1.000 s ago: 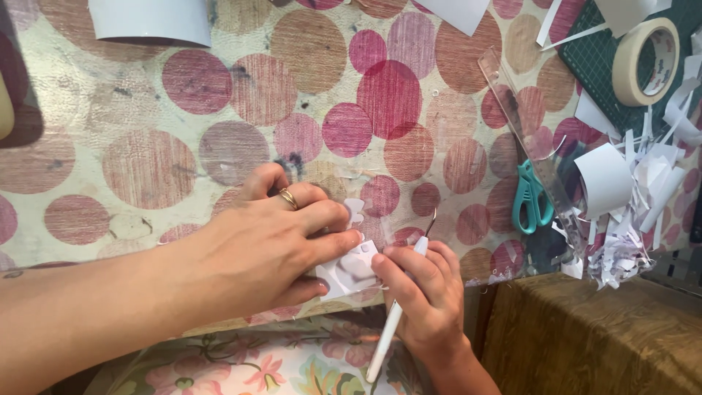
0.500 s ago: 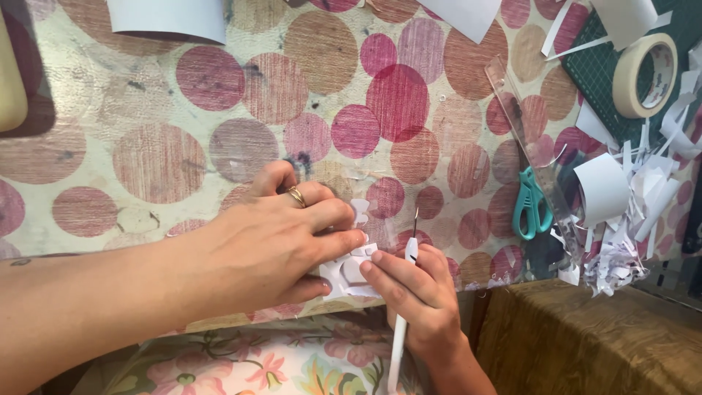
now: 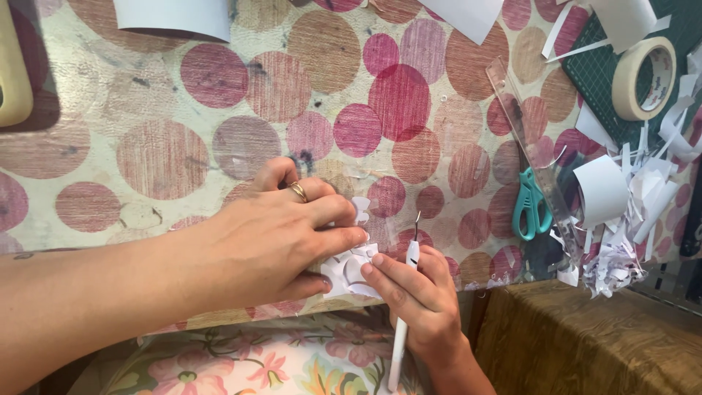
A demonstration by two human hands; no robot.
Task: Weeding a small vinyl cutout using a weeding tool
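Observation:
My left hand (image 3: 274, 238), a ring on one finger, lies flat on a small white cut-out paper shape (image 3: 349, 271) and presses it to the table near the front edge. My right hand (image 3: 413, 296) grips a thin white craft knife (image 3: 404, 307), holding it upright. The knife's tip points away from me beside the paper, just right of my left fingertips. The right index finger touches the paper. My left hand hides most of the paper.
The table (image 3: 146, 146) has a cloth with red and brown dots. Teal scissors (image 3: 528, 208), a clear ruler (image 3: 534, 153), a tape roll (image 3: 643, 77), a green cutting mat (image 3: 607, 66) and a heap of white paper scraps (image 3: 621, 219) lie right. White sheets (image 3: 175, 16) sit at the far edge.
My right hand has turned the knife from slanted to nearly upright and shifted slightly right. My left hand still presses on the paper.

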